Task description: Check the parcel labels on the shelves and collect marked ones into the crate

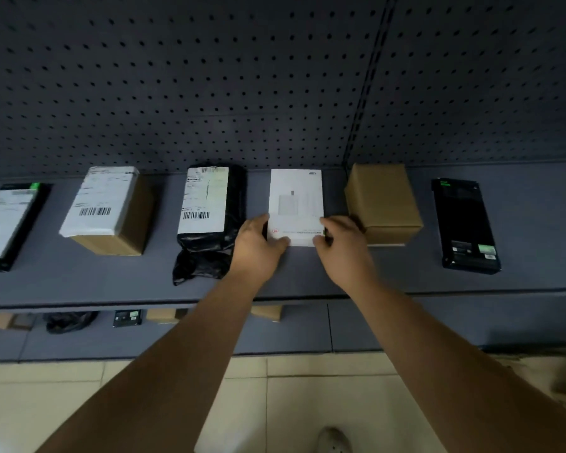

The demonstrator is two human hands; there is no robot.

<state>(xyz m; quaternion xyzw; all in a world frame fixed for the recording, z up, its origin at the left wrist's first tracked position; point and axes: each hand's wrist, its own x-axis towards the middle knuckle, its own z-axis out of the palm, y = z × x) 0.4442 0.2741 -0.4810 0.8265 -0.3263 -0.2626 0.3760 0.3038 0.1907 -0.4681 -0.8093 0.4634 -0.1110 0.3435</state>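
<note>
White box flat on shelf, long axis running away from body; near end clamped between left hand and right hand, thumbs on top; brown parcel just right of right hand; crate unseen.

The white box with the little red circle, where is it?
In the head view the white box lies on the grey shelf, mid-row, between the black bag parcel on its left and the plain brown box on its right, both hands gripping its near end.
</note>
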